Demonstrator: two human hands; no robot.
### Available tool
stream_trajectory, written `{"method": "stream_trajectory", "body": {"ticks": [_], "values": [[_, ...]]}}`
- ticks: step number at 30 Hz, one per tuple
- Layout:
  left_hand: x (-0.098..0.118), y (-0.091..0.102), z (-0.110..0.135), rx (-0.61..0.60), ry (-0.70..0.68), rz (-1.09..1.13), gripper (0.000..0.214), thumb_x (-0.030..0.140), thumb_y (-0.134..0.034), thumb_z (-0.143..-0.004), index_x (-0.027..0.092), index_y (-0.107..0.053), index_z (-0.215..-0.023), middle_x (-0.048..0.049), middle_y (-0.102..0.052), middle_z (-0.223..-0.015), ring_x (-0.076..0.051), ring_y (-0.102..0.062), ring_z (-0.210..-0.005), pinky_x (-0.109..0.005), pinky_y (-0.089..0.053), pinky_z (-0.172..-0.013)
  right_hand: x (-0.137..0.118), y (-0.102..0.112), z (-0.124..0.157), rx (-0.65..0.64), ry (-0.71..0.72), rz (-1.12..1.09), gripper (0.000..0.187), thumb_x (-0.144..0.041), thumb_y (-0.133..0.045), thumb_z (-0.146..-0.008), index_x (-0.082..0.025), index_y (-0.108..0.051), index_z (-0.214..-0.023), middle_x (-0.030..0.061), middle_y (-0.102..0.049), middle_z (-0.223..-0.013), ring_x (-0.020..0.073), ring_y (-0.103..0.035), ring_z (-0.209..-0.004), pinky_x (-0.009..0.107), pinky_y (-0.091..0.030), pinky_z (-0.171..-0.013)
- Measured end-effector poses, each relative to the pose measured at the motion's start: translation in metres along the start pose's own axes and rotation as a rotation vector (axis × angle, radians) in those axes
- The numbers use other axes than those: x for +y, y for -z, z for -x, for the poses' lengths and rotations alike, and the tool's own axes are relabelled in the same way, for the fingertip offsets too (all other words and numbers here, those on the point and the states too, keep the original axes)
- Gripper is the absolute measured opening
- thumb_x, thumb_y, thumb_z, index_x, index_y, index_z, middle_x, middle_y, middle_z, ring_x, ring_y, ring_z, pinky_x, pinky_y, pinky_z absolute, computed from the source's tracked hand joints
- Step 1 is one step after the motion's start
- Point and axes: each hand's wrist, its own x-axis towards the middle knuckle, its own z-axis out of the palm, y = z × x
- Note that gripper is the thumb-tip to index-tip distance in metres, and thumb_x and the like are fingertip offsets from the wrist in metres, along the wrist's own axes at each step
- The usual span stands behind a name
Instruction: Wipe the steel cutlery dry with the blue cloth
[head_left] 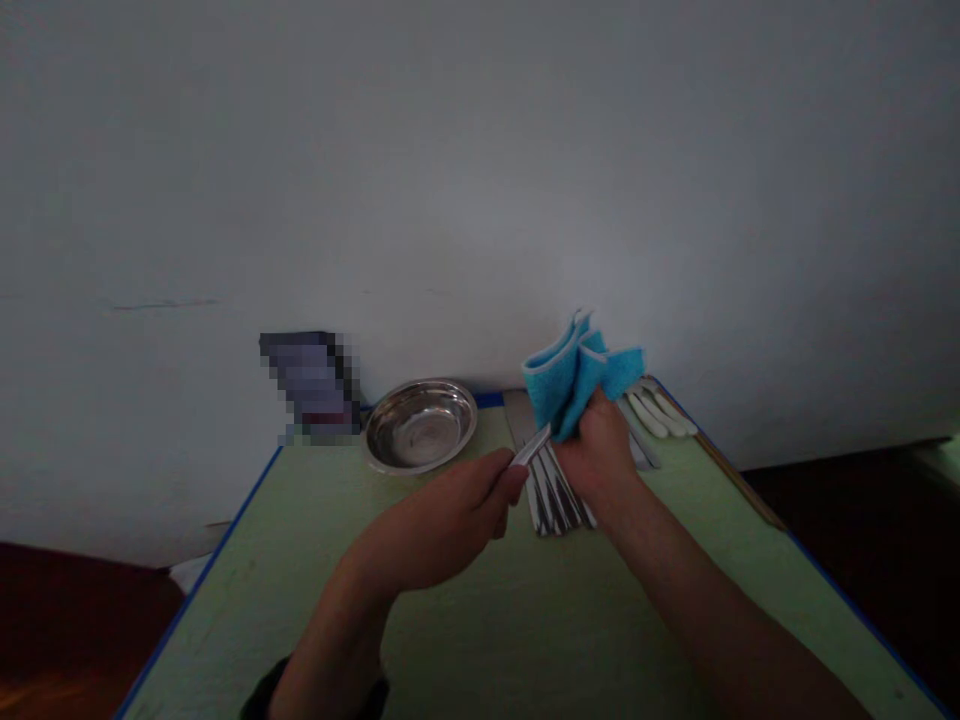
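My left hand (450, 515) is closed around the handle of a metal utensil (531, 447), whose far end disappears into a blue cloth (577, 375). The cloth is bunched in my right hand (600, 455), which is closed on it just above the table. Under both hands lies a row of several metal utensils (555, 495) on the pale green table (480, 620). More utensils with white handles (660, 412) lie just behind my right hand.
A shiny steel bowl (421, 424) stands at the table's far edge, left of the hands. A blurred-out object (311, 385) stands further left by the white wall. The table has a blue rim (199, 585); dark floor lies on both sides.
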Motion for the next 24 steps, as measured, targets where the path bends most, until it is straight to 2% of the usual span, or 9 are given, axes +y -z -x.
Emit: {"method": "stream_trajectory", "body": {"ticks": [3,6,10,15,19,24], "values": [[0.006,0.006,0.008,-0.011,0.015,-0.024,0.035,0.042,-0.028,-0.094,0.019,-0.046,-0.074,0.0031,-0.051,-0.061,-0.011,-0.048,-0.055,-0.023,-0.038,-0.052,-0.017,0.001,-0.011,0.064,-0.066,-0.152,0.023,-0.020,-0.054,-0.077,-0.019,-0.044,-0.056,-0.0094,-0.051,-0.046,0.0047,-0.046,-0.040,0.015,-0.042,-0.041],[0.012,0.009,0.015,-0.033,0.035,-0.013,0.035,0.042,-0.030,-0.093,0.019,-0.047,-0.073,0.0037,-0.051,-0.061,-0.011,-0.047,-0.055,-0.023,-0.037,-0.052,-0.038,0.004,-0.018,0.029,-0.112,-0.302,0.025,-0.016,-0.046,-0.082,-0.018,-0.045,-0.057,-0.0097,-0.043,-0.042,0.0020,-0.036,-0.033,0.011,-0.031,-0.034],[0.014,0.012,0.017,-0.013,0.007,0.047,0.033,0.040,-0.033,-0.093,0.019,-0.050,-0.073,0.0046,-0.049,-0.060,-0.010,-0.047,-0.055,-0.022,-0.037,-0.051,-0.055,0.007,-0.020,-0.006,-0.100,-0.406,0.025,-0.021,-0.039,-0.087,-0.018,-0.050,-0.064,-0.0092,-0.041,-0.044,0.0014,-0.035,-0.033,0.010,-0.027,-0.032],[0.008,0.009,0.008,0.037,-0.032,0.167,0.035,0.040,-0.030,-0.093,0.018,-0.052,-0.076,0.0060,-0.042,-0.056,-0.008,-0.041,-0.050,-0.020,-0.035,-0.048,-0.045,0.000,-0.008,-0.042,-0.048,-0.383,0.023,-0.018,-0.040,-0.087,-0.018,-0.049,-0.065,-0.0096,-0.039,-0.045,0.0025,-0.034,-0.034,0.013,-0.029,-0.035],[0.007,0.005,0.002,0.032,-0.034,0.192,0.035,0.040,-0.030,-0.093,0.018,-0.051,-0.076,0.0067,-0.040,-0.054,-0.008,-0.039,-0.047,-0.019,-0.034,-0.046,-0.033,-0.007,0.001,-0.055,-0.052,-0.352,0.021,-0.016,-0.044,-0.085,-0.018,-0.048,-0.065,-0.0101,-0.036,-0.044,0.0026,-0.034,-0.035,0.013,-0.030,-0.036],[0.012,0.007,0.005,-0.020,-0.019,0.208,0.035,0.039,-0.030,-0.093,0.018,-0.048,-0.072,0.0066,-0.042,-0.053,-0.007,-0.039,-0.046,-0.018,-0.033,-0.044,-0.043,-0.005,-0.003,-0.027,-0.112,-0.346,0.024,-0.017,-0.037,-0.088,-0.018,-0.050,-0.067,-0.0088,-0.039,-0.045,0.0032,-0.033,-0.034,0.014,-0.029,-0.035]]}}
